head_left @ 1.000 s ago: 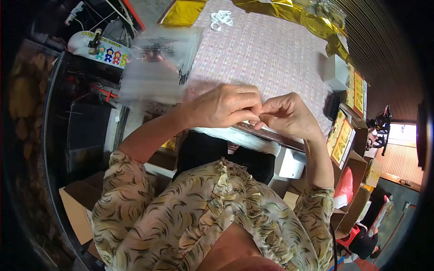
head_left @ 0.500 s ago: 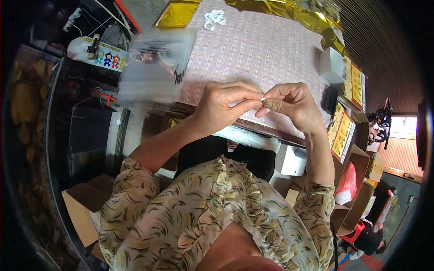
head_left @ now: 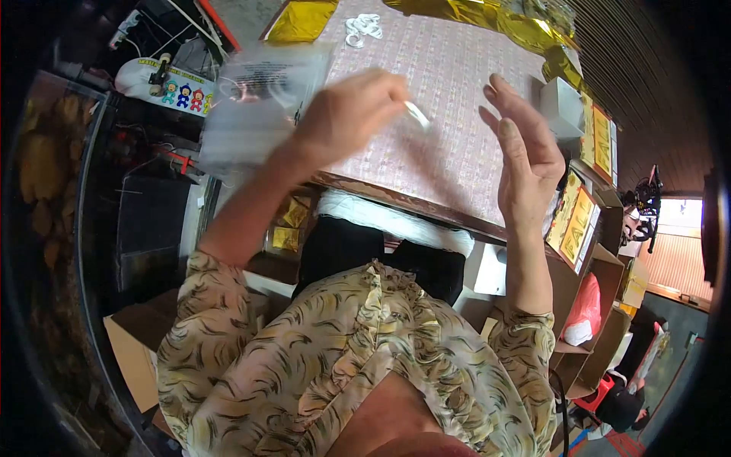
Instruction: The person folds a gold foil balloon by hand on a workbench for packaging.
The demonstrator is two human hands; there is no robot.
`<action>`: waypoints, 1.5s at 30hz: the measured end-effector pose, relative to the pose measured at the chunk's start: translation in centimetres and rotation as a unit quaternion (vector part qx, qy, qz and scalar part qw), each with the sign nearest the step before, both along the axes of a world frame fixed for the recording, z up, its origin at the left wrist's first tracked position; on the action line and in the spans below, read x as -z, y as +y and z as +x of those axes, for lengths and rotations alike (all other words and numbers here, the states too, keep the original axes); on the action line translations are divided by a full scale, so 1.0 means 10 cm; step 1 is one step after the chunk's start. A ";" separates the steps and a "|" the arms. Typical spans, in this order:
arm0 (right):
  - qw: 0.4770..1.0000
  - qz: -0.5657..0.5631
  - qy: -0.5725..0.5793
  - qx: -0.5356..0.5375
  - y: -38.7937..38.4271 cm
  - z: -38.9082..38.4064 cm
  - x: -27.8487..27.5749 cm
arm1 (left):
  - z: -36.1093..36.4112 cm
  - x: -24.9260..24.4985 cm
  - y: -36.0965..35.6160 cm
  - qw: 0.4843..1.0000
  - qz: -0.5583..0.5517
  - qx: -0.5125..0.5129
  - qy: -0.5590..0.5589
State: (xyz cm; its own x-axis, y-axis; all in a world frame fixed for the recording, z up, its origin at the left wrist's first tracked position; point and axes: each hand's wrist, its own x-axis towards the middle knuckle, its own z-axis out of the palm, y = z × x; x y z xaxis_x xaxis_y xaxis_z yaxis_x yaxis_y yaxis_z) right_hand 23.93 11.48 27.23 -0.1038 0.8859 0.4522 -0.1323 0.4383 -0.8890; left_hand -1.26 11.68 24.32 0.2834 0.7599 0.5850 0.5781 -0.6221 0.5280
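Pinching a small white piece (head_left: 417,114) between thumb and forefinger, the left hand (head_left: 346,114) hangs over the table (head_left: 457,76) in the upper middle of the frame, with its other fingers curled in. The piece sticks out from the fingertips toward the right, above the pink patterned cloth that covers the table. It is blurred, so what it is cannot be told.

The right hand (head_left: 525,152) stands to the right, apart from the piece, with its palm turned toward the left hand. Its fingers (head_left: 506,95) are stretched out and spread, and nothing is in them.

A stack of clear plastic bags (head_left: 259,99) lies at the table's left edge in the upper left of the frame, just beside the left wrist. A folded sheet of gold foil (head_left: 304,19) lies beyond the bags at the top of the frame, and a crumpled strip of the same foil runs along the top right. A few small white loops (head_left: 364,29) rest on the cloth at the top centre, well apart from both hands. A white box (head_left: 563,107) sits at the table's right edge, just past the right hand. Below it, yellow printed cards (head_left: 579,228) stand in a cardboard box at the right of the frame.
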 end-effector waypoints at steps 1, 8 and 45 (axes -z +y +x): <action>0.999 -0.017 -0.025 -0.009 0.04 0.08 0.06 | -0.16 -0.05 0.15 0.995 -0.101 0.014 -0.010; 0.971 -0.185 -0.141 -0.054 0.21 0.34 0.60 | -1.04 0.40 1.73 0.982 -0.131 0.017 0.133; 0.923 -0.256 -0.234 -0.167 -0.62 0.98 0.58 | -0.15 0.23 0.95 0.998 0.033 -0.044 0.010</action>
